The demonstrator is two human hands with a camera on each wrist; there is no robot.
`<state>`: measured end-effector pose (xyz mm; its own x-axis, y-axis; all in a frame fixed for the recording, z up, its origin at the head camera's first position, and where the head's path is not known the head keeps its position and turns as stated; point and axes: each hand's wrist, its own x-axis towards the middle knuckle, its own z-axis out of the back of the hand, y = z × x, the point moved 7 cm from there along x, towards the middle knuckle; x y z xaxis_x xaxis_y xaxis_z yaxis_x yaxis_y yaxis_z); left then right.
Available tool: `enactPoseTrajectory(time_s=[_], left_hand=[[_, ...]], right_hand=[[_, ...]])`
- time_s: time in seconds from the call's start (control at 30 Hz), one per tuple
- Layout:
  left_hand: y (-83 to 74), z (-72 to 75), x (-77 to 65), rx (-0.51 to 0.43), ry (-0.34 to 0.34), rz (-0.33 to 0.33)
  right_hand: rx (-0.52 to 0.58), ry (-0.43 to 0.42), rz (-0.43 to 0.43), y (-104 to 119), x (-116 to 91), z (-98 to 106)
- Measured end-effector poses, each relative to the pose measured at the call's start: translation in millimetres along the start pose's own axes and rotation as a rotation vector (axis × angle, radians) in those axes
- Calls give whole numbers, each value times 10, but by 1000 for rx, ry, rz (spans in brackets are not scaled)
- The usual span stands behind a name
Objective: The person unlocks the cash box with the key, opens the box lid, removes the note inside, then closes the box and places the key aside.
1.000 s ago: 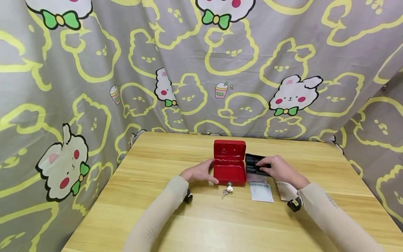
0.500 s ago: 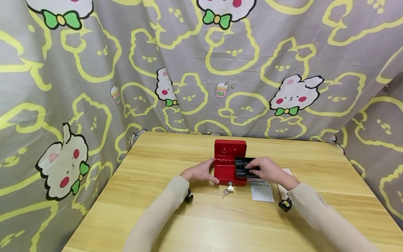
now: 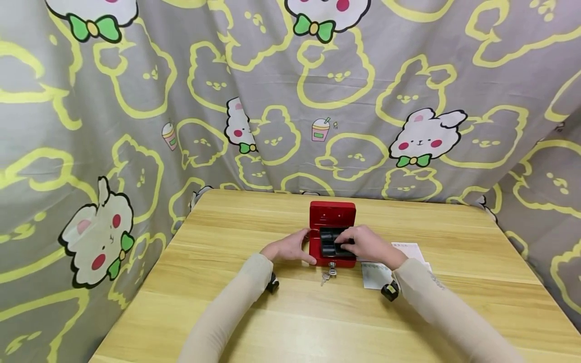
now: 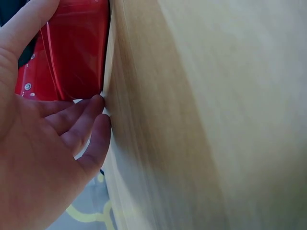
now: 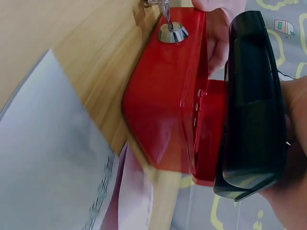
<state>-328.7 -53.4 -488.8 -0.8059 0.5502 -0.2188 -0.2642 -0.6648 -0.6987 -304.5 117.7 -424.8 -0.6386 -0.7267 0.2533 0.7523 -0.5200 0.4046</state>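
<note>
A red cash box (image 3: 333, 207) stands on the table with its lid raised at the back. My left hand (image 3: 290, 246) holds its left side, thumb at the front corner and fingers at the rear, as the left wrist view also shows the red metal wall (image 4: 79, 52). My right hand (image 3: 366, 245) pinches a black compartmented tray (image 3: 327, 243) over the box's opening. In the right wrist view the tray (image 5: 254, 129) sits above the box's rim (image 5: 206, 43), a gap showing between them. A key is in the front lock (image 5: 172, 33).
A second key (image 3: 325, 278) hangs by the lock. Printed paper slips (image 3: 374, 276) lie right of the box, partly under the right forearm; another slip (image 3: 405, 248) lies farther right. A patterned curtain (image 3: 272, 75) hangs behind the wooden table (image 3: 254, 312).
My right hand has carried the black tray leftward from beside the cash box to over its opening. My left hand has stayed at the box's left side.
</note>
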Motion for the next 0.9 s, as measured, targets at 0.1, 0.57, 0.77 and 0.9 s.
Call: enactPoseTrajectory(time_s=[0.1,0.57,0.77,0.9], left_hand=[[-2,14,4,-9,-3,-5],[-2,8,41,-52,-4,-41],[-19,-3,28,-49,-12,-39],[-9,-18,30,-37,-16,-27]], right_hand=[[8,21,-20,2,76,-56],[1,39,-8,-2,221,-225],[-14,29,-15,-3,232,-246],[-25,25,-22,-9,242,-285]])
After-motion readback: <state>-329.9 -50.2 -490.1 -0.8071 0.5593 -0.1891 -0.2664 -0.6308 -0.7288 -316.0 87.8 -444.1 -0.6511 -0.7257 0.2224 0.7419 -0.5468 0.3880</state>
